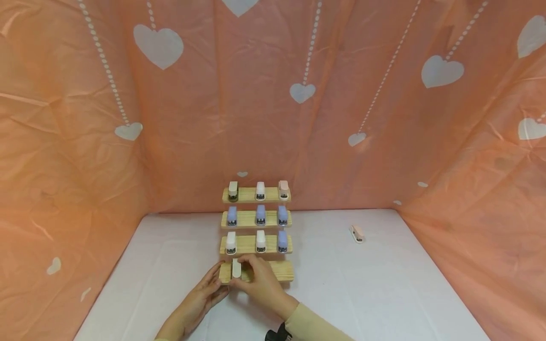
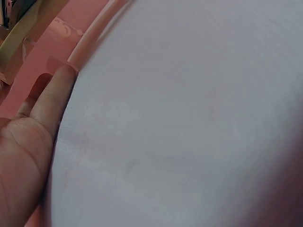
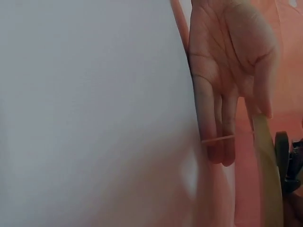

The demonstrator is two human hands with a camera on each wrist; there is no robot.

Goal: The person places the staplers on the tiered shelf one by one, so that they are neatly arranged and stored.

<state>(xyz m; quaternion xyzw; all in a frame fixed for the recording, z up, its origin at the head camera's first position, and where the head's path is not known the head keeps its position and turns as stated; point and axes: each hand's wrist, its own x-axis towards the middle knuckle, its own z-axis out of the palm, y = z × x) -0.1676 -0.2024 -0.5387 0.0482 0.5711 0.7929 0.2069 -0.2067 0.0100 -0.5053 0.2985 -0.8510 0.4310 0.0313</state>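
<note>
A four-tier display stand with wooden shelves (image 1: 281,271) stands on the table. On its lowest, nearest shelf, my right hand (image 1: 258,282) pinches a small pale stapler (image 1: 236,268) near the left end, thumb in front and a finger behind. My left hand (image 1: 204,293) touches the left end of that same shelf. In the right wrist view, the left hand's thumb meets the end of the wooden shelf (image 3: 269,179), its other fingers extended beside a clear panel; the stapler (image 3: 292,165) shows partly at the edge. The left wrist view shows the left hand (image 2: 33,137) with fingers stretched out.
Small white, lavender and pink staplers line the upper three shelves, among them a lavender stapler (image 1: 260,215). A pink stapler (image 1: 357,234) lies on the white table (image 1: 341,284) at right. Orange cloth (image 1: 256,118) with hearts encloses the back and sides.
</note>
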